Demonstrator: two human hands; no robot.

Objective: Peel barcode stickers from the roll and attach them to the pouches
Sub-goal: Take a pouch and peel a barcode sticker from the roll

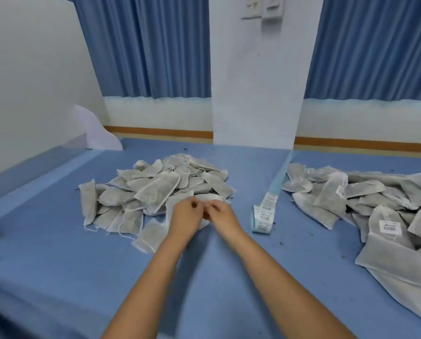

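**Partway through: one heap stickered, one heap bare**

Head view, the only one we have. The left hand [185, 215] and right hand [220, 214] meet fingertip to fingertip, fingers curled in, right over a pale pouch [175, 203] at the near edge of the bare heap. It is blurry there. We cannot tell whether they pinch a sticker, the pouch's edge or nothing, so we leave the grip undecided for both.

Progress, as we judge it:
- The sticker strip [264, 214] lies flat just right of the right hand. Printed barcodes sit at its near end, and the backing trails away from the hands.
- The labelled heap [326, 196] is further right of the right hand and runs out of frame. At least one barcode label [389, 227] shows plainly on a pouch there, so that part looks done.
- The bare heap [155, 189] spreads beyond and left of the left hand. We see no labels on it, so plenty is left to do.
- We read the step in hand as putting a sticker on the pouch under the hands.

Surface: a blue tabletop [57, 253] with dark specks [281, 243] scattered right of the right forearm.

Room: blue curtains [155, 45] hang beyond the hands, split by a white pillar [253, 81] carrying switch plates [273, 8]. A white panel [33, 69] stands far left of the left hand, and a brown band [160, 132] runs along the wall foot.
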